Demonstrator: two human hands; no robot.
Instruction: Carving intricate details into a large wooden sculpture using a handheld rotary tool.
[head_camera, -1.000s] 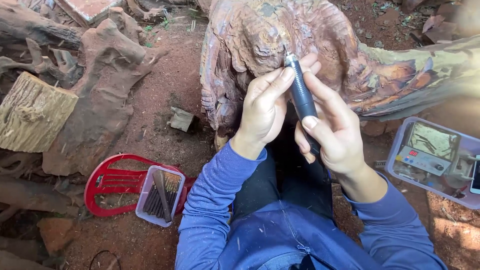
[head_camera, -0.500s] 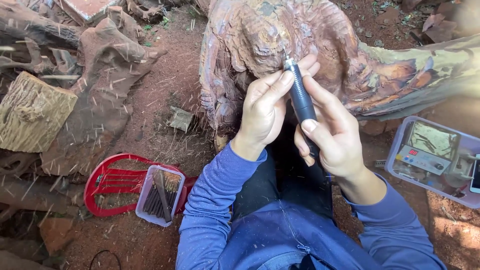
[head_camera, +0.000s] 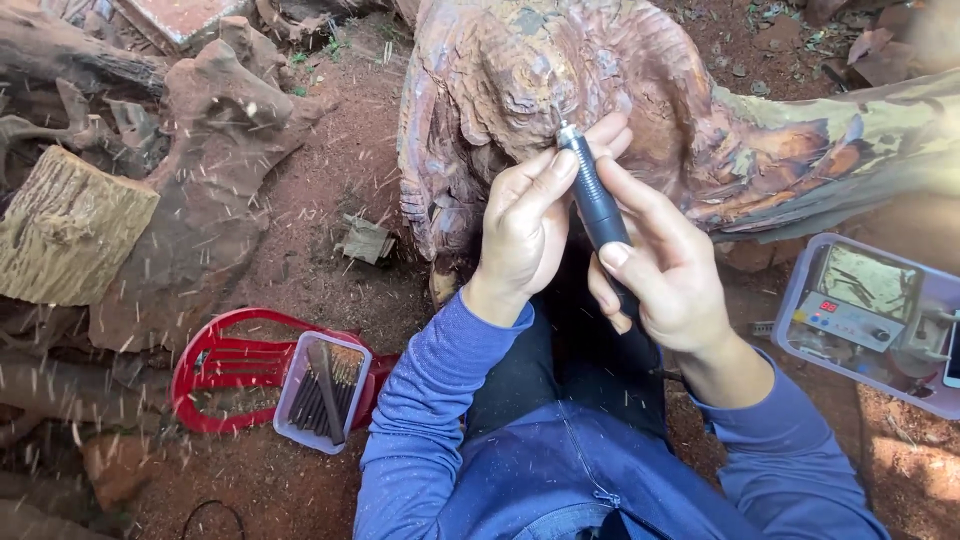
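dark rotary carving tool (head_camera: 597, 205) at centre, its tip on the reddish wood carving (head_camera: 560, 80). my right hand (head_camera: 665, 270) wraps its shaft, my left hand (head_camera: 525, 220) pinches it near the tip. clear box of bits (head_camera: 322, 392) near left on red plastic chair (head_camera: 225, 365); control unit in tray (head_camera: 868, 300) right.

The rotary tool (head_camera: 597, 205) tip is too small to make out; the clear box (head_camera: 868, 318) (right side) runs off frame.
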